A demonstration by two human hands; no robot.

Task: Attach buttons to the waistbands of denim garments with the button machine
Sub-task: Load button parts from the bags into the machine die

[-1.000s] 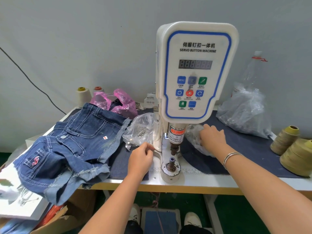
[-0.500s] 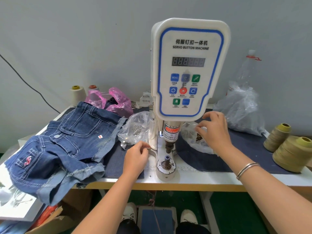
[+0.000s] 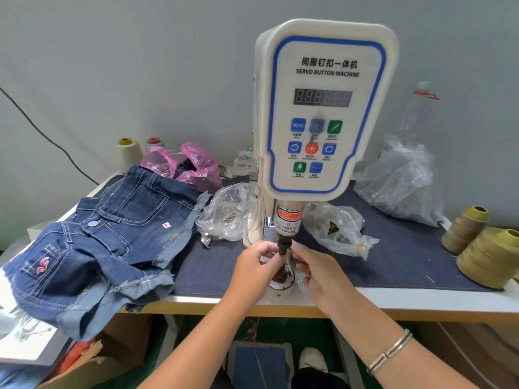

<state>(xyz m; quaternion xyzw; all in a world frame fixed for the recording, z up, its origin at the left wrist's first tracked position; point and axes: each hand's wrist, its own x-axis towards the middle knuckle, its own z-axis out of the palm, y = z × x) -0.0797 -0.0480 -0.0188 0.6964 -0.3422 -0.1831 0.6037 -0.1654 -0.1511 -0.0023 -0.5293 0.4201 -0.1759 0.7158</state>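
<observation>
Both hands have left the two clear plastic bags of metal parts and converged on the black punch tip of the white, blue-trimmed button machine at the worktop's front edge. Left hand and right hand each have fingertips pinched at the tip and lower die; the parts held are too small to confirm, probably a button and its tack. Judgement: the dies are being loaded, and no garment is under the punch. Dark blue denim shorts, one button already fitted, lie at the worktop's left edge. Legible text: "SERVO BUTTON MACHINE", "MENU", "CARE OF ... FINGER".
</observation>
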